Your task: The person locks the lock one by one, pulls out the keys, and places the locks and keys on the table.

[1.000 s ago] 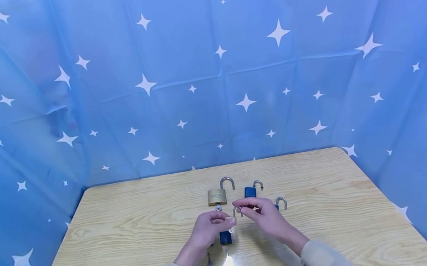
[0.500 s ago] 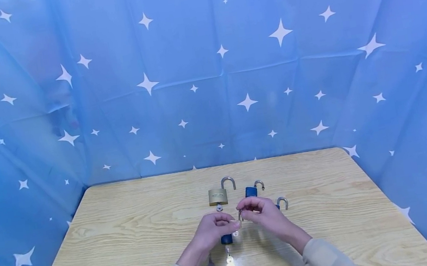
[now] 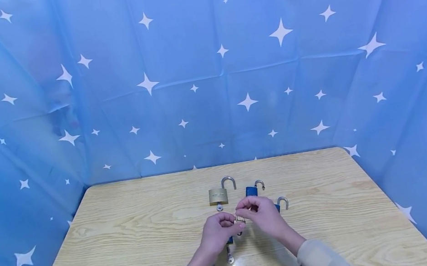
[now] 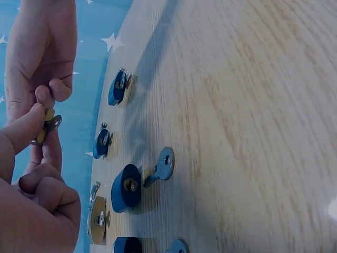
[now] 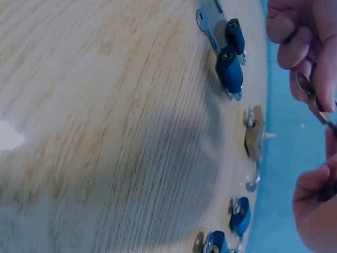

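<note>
My left hand (image 3: 218, 232) pinches a small brass padlock (image 4: 49, 117) between thumb and fingers, above the table. A key (image 4: 54, 123) sticks out of the padlock's underside. The thumb and forefinger of my right hand (image 3: 263, 217) grip the same padlock from the other side. My fingers cover much of its body and shackle, so I cannot tell whether the shackle is locked down. Behind the hands a larger brass padlock (image 3: 218, 196) lies with its shackle raised and a key (image 3: 219, 207) in it. A blue padlock (image 4: 126, 188) lies below my left hand.
More blue padlocks lie about: one (image 3: 251, 191) behind my right hand, another (image 3: 277, 207) beside it, both with raised shackles, and one (image 4: 128, 245) at the left. Loose keys, such as this key (image 3: 230, 257), lie nearer me on the wooden table (image 3: 129, 237). A starry blue cloth (image 3: 193, 108) hangs behind.
My left hand has shifted slightly right, and the hands are closer together. The small brass padlock has turned between them; its upright shackle, visible a second ago, is now mostly covered by fingers.
</note>
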Available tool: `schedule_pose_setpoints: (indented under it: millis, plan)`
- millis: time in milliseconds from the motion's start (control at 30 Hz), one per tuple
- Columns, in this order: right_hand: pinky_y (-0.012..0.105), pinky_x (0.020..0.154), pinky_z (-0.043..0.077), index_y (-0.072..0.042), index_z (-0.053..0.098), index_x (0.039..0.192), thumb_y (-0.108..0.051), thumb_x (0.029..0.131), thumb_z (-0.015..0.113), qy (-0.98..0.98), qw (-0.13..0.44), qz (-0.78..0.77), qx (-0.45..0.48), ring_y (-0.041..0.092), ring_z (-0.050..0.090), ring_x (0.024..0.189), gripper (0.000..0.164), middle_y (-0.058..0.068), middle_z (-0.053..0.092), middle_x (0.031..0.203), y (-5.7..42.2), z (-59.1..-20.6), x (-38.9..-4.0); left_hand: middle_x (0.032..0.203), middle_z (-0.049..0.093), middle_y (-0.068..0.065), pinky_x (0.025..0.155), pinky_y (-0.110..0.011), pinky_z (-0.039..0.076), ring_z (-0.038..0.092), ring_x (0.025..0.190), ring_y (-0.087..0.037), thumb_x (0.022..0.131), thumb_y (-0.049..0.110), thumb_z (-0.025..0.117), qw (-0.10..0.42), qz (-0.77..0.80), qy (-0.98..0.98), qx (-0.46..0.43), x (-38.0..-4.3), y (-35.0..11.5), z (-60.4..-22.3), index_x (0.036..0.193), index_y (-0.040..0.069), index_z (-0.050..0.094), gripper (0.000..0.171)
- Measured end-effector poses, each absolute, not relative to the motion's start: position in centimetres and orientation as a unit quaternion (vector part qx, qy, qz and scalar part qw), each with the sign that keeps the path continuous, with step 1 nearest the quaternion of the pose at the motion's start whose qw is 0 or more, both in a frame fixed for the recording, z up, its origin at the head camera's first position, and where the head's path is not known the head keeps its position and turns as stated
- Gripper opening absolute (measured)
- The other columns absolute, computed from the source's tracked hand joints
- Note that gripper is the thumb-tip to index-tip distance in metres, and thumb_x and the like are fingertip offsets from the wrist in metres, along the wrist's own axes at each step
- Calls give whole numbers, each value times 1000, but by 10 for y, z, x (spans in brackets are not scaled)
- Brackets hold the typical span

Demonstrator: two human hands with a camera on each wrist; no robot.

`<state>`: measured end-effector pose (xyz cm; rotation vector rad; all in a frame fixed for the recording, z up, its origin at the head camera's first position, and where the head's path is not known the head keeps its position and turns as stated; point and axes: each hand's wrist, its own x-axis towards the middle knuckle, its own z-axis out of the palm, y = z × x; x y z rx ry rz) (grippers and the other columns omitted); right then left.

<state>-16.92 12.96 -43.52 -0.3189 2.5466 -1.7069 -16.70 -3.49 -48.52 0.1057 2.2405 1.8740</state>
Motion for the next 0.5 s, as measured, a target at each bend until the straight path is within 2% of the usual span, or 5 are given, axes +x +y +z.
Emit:
schedule_pose_setpoints:
  millis: [133, 333, 500]
  plan:
    - [24, 56, 39, -9, 69, 88, -15, 86, 70, 829, 14, -551, -101, 16, 47, 63, 7, 6, 64, 78, 131, -446, -174, 79, 64, -2, 71, -38, 51, 59, 73, -16, 78, 26, 79, 115, 632, 766, 38, -165, -33, -487, 93, 4, 64, 30]
    - [25, 56, 40, -20, 69, 83, -24, 84, 73, 838, -1, -538, -91, 16, 49, 63, 6, -1, 64, 74, 135, -470, -184, 79, 66, -1, 75, -44, 52, 63, 78, -23, 79, 28, 77, 122, 627, 769, 35, -163, -32, -490, 93, 6, 67, 28]
    - [26, 56, 40, -27, 68, 78, -25, 82, 75, 848, -10, -523, -89, 17, 50, 63, 9, -3, 62, 70, 135, -472, -185, 83, 68, -4, 81, -46, 50, 63, 79, -20, 80, 26, 77, 123, 633, 765, 7, -164, -30, -494, 96, 3, 66, 30]
